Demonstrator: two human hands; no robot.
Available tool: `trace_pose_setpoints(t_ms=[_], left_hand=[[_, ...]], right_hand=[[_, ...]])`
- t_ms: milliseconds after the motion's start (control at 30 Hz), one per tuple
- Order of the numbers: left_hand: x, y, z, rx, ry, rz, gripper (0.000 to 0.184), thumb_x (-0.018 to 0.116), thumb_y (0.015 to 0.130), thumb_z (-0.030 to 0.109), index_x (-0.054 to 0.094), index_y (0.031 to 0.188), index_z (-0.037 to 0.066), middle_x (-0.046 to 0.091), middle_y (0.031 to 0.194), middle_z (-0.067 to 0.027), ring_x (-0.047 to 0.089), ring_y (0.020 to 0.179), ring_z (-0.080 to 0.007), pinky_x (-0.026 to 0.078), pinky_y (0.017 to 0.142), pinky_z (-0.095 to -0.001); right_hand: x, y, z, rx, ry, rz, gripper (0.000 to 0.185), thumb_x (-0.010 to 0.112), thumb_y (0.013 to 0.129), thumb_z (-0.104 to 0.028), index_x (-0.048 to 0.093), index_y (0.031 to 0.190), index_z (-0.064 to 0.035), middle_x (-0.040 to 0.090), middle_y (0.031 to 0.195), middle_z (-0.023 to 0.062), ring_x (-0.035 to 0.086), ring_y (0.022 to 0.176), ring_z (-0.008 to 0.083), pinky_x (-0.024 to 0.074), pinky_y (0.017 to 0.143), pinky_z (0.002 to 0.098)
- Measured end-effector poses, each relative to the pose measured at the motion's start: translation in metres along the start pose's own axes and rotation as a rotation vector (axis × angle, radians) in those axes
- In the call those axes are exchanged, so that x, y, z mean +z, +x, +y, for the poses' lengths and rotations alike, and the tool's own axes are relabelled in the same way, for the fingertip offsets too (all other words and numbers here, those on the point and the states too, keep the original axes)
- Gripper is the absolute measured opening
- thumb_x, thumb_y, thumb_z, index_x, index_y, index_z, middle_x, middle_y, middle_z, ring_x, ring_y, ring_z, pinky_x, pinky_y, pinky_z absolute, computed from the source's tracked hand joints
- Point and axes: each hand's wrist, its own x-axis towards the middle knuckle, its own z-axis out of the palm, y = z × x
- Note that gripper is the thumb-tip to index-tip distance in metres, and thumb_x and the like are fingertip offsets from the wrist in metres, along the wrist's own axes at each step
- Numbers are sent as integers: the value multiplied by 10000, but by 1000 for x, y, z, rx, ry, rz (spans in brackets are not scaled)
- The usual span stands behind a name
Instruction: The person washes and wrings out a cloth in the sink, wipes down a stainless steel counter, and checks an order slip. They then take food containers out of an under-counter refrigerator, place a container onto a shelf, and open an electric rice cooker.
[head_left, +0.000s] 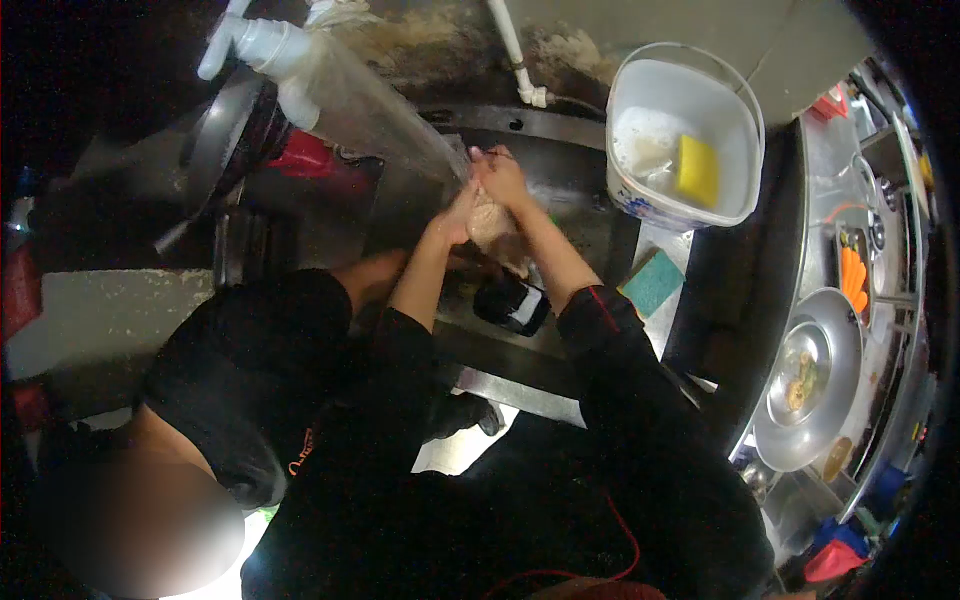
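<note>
My left hand [457, 222] and my right hand [502, 176] meet over the sink [570, 225], fingers bent in close together. They touch the lower end of a long clear plastic sleeve [385, 115] that hangs from a white tap fitting [270, 50]. Whatever is between my fingers is hidden. Just below, between my wrists, shows a pale beige thing [490, 228] whose kind I cannot make out. Nearer to me in the sink is a black object with a white label [512, 305].
A white bucket [685, 130] of cloudy water holds a yellow sponge [697, 170]. On the sink's right edge lies a green sponge [652, 283]. A co-worker in black [240, 370] stands at left, one arm reaching toward the sink. Metal bowls [808, 380] stand at right.
</note>
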Motion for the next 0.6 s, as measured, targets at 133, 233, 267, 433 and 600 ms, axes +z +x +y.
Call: trace_pose_setpoints(t_ms=[133,233,267,433,600], left_hand=[[-20,-11,12,492,504,126,529,386,891,458,479,1227,60,552,1169,-72,525,1055,-208,421,906,-355],[-30,-16,10,340,-354,-74,389,416,875,279,528,1167,49,566,1130,-93,538,1026,-218,441,863,-344],[-36,-4,4,357,-293,17,402,422,878,314,525,1166,54,573,1113,-93,547,1003,-218,450,846,-341],[-66,71,-43,376,-256,120,428,438,887,429,554,1091,72,589,1036,-71,567,927,-210,475,789,-342],[1,36,-13,318,227,167,408,467,895,441,600,984,66,593,970,-42,571,843,-203,476,755,-362]], right_hand=[[-35,-18,9,412,405,-365,584,497,845,-554,642,945,3,629,963,110,560,913,201,432,817,339],[-21,-24,37,256,627,-234,527,611,792,-485,630,943,20,644,889,119,586,854,229,450,800,355],[-9,-24,39,148,526,-71,509,638,769,-458,628,907,32,645,860,138,593,814,250,457,773,367],[41,-63,-57,-52,-262,304,412,679,711,-377,623,724,30,627,717,218,601,650,336,464,640,408],[3,-32,-19,247,60,295,434,636,737,-412,586,692,16,576,647,247,589,663,429,451,603,467]])
